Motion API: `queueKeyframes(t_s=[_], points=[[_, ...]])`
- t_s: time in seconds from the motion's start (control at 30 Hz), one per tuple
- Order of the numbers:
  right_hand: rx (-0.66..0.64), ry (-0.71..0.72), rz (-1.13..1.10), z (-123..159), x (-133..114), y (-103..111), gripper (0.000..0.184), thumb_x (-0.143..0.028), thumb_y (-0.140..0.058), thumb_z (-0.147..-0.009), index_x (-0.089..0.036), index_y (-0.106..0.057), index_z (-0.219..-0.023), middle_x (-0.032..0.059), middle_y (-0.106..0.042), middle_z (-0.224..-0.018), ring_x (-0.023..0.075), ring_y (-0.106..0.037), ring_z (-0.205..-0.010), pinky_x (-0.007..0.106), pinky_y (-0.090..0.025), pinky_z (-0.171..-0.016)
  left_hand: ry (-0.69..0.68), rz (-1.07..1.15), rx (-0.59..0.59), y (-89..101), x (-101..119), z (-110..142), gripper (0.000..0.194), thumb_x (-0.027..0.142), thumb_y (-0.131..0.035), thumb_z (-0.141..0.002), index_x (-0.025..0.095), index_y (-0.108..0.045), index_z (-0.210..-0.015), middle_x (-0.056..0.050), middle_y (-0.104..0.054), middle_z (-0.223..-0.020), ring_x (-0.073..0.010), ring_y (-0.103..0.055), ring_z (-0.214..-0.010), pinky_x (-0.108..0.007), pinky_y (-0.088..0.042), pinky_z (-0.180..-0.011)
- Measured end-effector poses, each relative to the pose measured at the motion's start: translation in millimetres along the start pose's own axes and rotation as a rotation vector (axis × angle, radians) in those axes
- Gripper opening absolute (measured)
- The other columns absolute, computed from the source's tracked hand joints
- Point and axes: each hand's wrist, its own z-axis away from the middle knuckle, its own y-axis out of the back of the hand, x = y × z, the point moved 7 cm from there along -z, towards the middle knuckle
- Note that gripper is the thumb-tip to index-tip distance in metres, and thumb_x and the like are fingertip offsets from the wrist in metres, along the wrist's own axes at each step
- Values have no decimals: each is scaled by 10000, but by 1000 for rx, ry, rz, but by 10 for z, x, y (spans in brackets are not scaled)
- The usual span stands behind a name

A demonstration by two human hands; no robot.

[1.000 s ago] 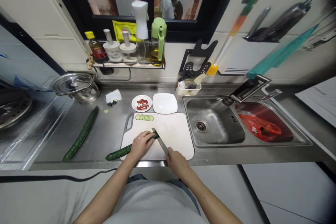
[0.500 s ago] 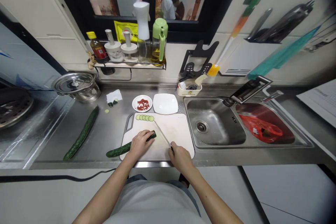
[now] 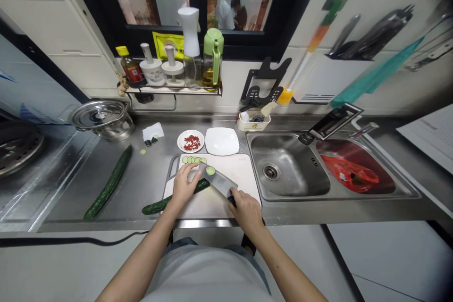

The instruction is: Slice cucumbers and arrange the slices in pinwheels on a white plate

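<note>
Head view, two bare hands over a white cutting board on a steel counter. Right hand grips knife by its black handle, blade angled far-left, broad face visible. One loose slice lies on the blade face near its far end. Left hand loosely open, thumb spread from fingers, at the far-left end of the blade; can't tell if fingertips touch it. Cut cucumber lies slantwise under the left hand, right end on the board just near side of the blade, left end past the board's left edge. Can't tell if left hand touches it. Slice row, overlapping, at board's far-left corner, just beyond left fingers.

Second cucumber, dark green, on counter left of board. Far side of board: round plate with red bits, square white plate right beside it. Farther left: white paper with dark end pieces at its near edge, a small pale round nearby, lidded pot. Right: double sink, red plastic bag in the right basin. Condiment rack holds bottles and jars below window.
</note>
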Motion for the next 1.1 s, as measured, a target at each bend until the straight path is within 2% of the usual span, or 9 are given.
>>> queueKeyframes(t_s=[0.2,0.33,0.53,0.67,0.8,0.93,1.1], points=[[62,42,57,44,-13,38,346,-246,-566,-858,-192,-533,-1198,51,-649,-918,189,-595,-846,280,-324,-681,-145,-133,-155,-123,228,-100,306,366,-504,-906,248,-654,-1145,-79,-559,-1252,-247,-478,-1196,-447,-392,-1036],[124,81,81,75,-11,59,319,-241,-578,-857,-194,-545,-1171,34,-646,-879,180,-592,-814,287,-318,-669,-195,-173,-264,-214,324,-164,260,333,-505,-902,254,-680,-1078,-71,-549,-1245,-253,-448,-1208,-466,-357,-1045],[128,91,86,72,11,37,318,-244,-583,-860,-194,-544,-1172,33,-650,-873,179,-592,-799,289,-312,-660,-173,-116,-329,-255,365,-209,165,261,-548,-848,222,-661,-963,-68,-572,-1157,-239,-479,-1141,-426,-372,-1006],[95,82,79,67,34,-9,307,-252,-582,-861,-194,-548,-1160,35,-651,-880,181,-598,-806,286,-317,-662,-115,-109,-335,-260,365,-194,101,247,-570,-820,215,-640,-886,-49,-624,-970,-222,-532,-991,-377,-413,-906],[79,39,66,70,119,-40,331,-259,-569,-867,-192,-534,-1189,48,-658,-908,190,-610,-843,282,-339,-678,49,-55,-278,-229,228,-190,87,270,-586,-814,214,-639,-854,-12,-655,-824,-179,-575,-818,-304,-434,-785],[48,-46,28,74,267,-80,335,-263,-531,-884,-207,-520,-1214,60,-676,-970,193,-625,-889,273,-363,-690,269,26,-168,-196,-96,-218,99,255,-602,-784,203,-648,-855,5,-663,-772,-150,-601,-741,-257,-442,-713],[16,-127,-36,74,399,-119,332,-264,-508,-887,-215,-530,-1214,66,-689,-1040,189,-636,-939,258,-386,-714,352,30,-154,-315,-356,-346,129,184,-608,-745,187,-636,-870,9,-658,-738,-128,-597,-689,-230,-433,-673]])
